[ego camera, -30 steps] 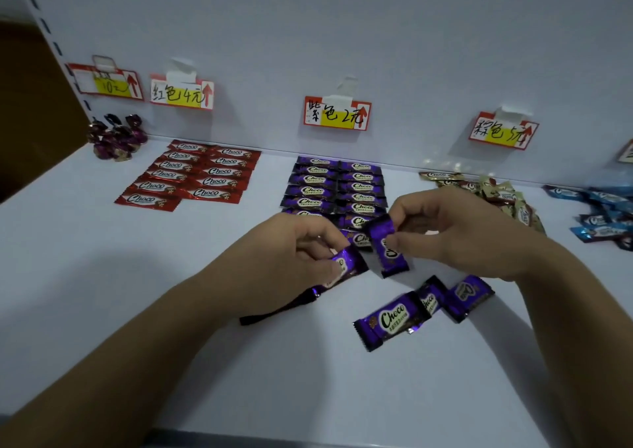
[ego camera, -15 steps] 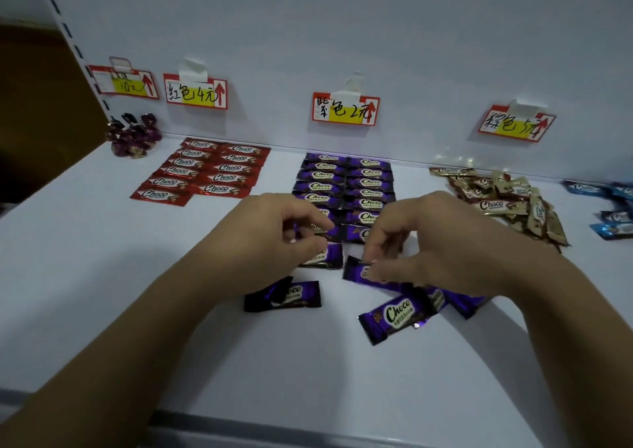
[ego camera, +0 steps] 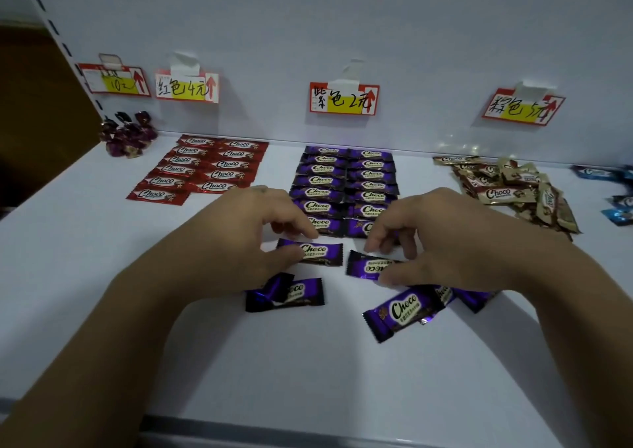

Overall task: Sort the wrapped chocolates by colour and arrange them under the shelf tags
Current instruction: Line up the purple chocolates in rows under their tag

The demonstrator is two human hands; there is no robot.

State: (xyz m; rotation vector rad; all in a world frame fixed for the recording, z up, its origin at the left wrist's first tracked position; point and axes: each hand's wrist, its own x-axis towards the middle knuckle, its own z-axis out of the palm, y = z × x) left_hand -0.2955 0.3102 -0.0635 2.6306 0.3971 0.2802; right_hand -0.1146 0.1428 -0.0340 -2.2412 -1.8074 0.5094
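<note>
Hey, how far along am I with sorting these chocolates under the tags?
Done: the red rows sit tidy under their tag, and the purple rows look nearly filled. In hand: your left hand pinches one purple bar and your right hand an upside-down purple bar at the rows' front. Left: loose purple bars nearby, the jumbled brown pile and scattered blue ones.

Blue chocolates [ego camera: 596,172] cut off right, perhaps 3.

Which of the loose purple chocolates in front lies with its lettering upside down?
The purple chocolate pinched by the right hand: its Choco logo reads inverted. The neighbouring chocolate at the left hand reads upright.
</note>
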